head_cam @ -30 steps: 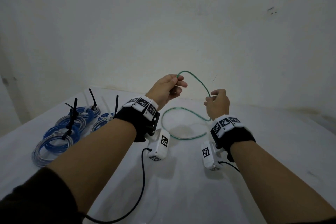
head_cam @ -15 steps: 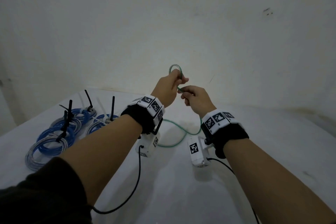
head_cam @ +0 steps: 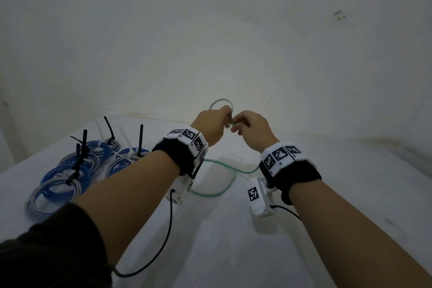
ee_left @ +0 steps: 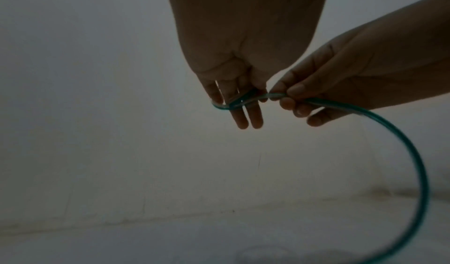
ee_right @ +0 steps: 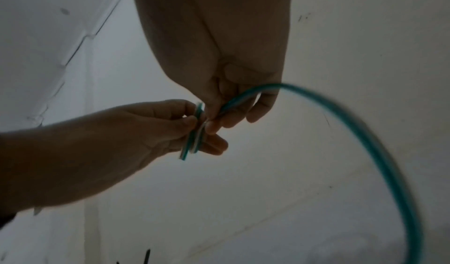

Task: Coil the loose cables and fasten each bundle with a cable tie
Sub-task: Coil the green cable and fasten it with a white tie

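Green cable was held up in the air btwn both hands, above the far part of the white table. A small loop of it stood up over the knuckles in head view; the rest dropped down, curved across the table under the wrists & swept back up to the right hand.

Left hand gripped the loop: in right wrist view its thumb & fingers pinched two turns of cable side by side, with a cut end poking out below. In left wrist view two fingers pointed down w/ the cable lying across them. Right hand pinched the cable just beside the left, fingertips curled round it, the two hands nearly touching.

At table's left: a cluster of blue coils, some clear/grey, lying flat & overlapping, each tied. Black ties stuck up from them, plus a few white ties.

Both wrists wore black bands w/ white marker blocks; a white cam hung under each, black leads trailing back.

Table covered in plain white sheet, a bit creased. Room: bare off-white wall close behind, a few dark scuffs upper right, a stained seam where wall met table. Light dim.
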{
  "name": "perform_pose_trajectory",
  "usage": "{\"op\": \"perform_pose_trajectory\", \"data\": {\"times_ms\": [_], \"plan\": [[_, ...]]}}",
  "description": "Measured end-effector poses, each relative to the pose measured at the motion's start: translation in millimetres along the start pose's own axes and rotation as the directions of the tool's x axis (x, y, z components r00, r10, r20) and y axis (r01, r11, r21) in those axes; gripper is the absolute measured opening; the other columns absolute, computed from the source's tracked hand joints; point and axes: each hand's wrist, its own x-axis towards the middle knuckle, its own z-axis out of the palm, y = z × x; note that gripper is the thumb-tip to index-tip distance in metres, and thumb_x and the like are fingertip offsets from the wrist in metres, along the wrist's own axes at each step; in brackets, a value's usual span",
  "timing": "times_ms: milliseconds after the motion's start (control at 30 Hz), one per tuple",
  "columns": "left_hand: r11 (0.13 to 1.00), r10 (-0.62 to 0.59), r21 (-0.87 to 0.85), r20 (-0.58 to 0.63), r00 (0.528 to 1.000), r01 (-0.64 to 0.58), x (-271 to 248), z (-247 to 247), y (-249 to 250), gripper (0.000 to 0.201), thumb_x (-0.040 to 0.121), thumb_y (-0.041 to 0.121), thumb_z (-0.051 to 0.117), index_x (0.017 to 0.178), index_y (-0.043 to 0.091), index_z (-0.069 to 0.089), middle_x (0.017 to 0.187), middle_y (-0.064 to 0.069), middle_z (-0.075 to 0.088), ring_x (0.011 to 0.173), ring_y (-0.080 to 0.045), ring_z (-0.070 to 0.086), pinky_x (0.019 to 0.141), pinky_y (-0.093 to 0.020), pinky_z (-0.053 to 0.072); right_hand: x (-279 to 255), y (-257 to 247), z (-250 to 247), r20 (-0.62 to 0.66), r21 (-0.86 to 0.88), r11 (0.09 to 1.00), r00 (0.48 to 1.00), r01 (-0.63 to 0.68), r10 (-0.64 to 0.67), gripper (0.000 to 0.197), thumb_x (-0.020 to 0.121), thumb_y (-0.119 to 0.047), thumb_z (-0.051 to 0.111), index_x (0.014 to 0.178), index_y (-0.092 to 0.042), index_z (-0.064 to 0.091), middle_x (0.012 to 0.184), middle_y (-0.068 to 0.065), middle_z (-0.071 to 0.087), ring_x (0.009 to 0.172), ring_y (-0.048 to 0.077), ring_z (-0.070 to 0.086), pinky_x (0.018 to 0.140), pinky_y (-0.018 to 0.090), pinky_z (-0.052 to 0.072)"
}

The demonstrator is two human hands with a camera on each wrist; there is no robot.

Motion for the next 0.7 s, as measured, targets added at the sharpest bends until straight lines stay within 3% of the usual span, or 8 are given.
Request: {"op": "perform_pose_trajectory", "data": {"times_ms": [67,133,233,367,467,567,700], "plan": [[0.997,0.036,0.062,-0.005,0.999,-0.036,-1,3,2,0.024,0.091,0.002,0.037,0.112,0.008,0.047,0.100,-0.006,0.067,0.091,-0.032,0.060,0.073,-0.032,0.038,1,-1,-1,-0.040,0.047,0.999,0.999,0.004,-0.002,0.022,0.086,0.005,0.047,0.088,-0.015,0.056,0.071,-0.001,0.066,0.071,0.009,0.057,0.074,0.029,0.048],[0.992,0.010,0.126,-0.037,0.999,-0.006,0,2,3,0.027,0.091,0.001,0.035,0.112,0.009,0.048,0.103,-0.006,0.066,0.093,-0.031,0.058,0.075,-0.030,0.031,-1,-2,-3,-0.042,0.010,1.000,0.999,0.016,-0.016,0.020,0.086,0.002,0.050,0.087,-0.017,0.055,0.070,-0.003,0.067,0.076,0.016,0.060,0.074,0.031,0.048],[0.988,-0.128,0.079,-0.017,0.992,0.129,3,0,0,0.027,0.090,-0.001,0.032,0.108,0.010,0.048,0.109,-0.006,0.064,0.096,-0.031,0.057,0.082,-0.032,0.031,-2,2,-7,-0.035,-0.258,0.963,0.995,0.083,-0.096,0.014,0.086,-0.004,0.055,0.091,-0.017,0.060,0.083,-0.002,0.068,0.087,0.024,0.059,0.082,0.039,0.045],[0.952,-0.236,-0.172,0.125,0.964,0.255,4,-7,-8,0.028,0.097,0.010,0.032,0.106,0.000,0.057,0.112,-0.011,0.063,0.099,-0.028,0.056,0.084,-0.030,0.041,-2,13,-17,-0.229,-0.576,0.817,0.961,-0.008,-0.152,0.018,0.093,-0.018,0.053,0.099,-0.019,0.070,0.110,0.002,0.059,0.110,0.030,0.040,0.081,0.031,0.024],[0.935,-0.195,-0.268,0.163,0.967,0.234,-1,-10,0,0.042,0.101,0.024,0.030,0.095,0.003,0.066,0.092,-0.010,0.061,0.081,-0.020,0.050,0.075,-0.025,0.035,-2,14,-18,-0.340,-0.625,0.780,0.911,-0.034,-0.232,0.019,0.091,-0.018,0.056,0.103,-0.018,0.072,0.110,0.010,0.049,0.107,0.032,0.038,0.081,0.033,0.020],[0.908,-0.160,-0.343,0.244,0.956,0.239,-2,-7,8,0.049,0.101,0.037,0.028,0.084,0.009,0.064,0.062,-0.001,0.049,0.059,-0.013,0.046,0.062,-0.023,0.036,4,12,-17,-0.325,-0.659,0.751,0.913,-0.033,-0.245,0.025,0.092,-0.013,0.054,0.115,-0.012,0.066,0.107,0.015,0.049,0.101,0.034,0.044,0.080,0.038,0.033],[0.740,-0.156,-0.585,0.330,0.931,0.331,-1,1,8,0.045,0.100,0.035,0.036,0.065,0.012,0.052,0.040,0.009,0.038,0.035,-0.006,0.033,0.043,-0.020,0.029,5,13,-16,-0.341,-0.626,0.780,0.904,-0.013,-0.258,0.027,0.090,-0.011,0.058,0.116,-0.006,0.057,0.110,0.015,0.053,0.101,0.033,0.047,0.081,0.040,0.039]]}}
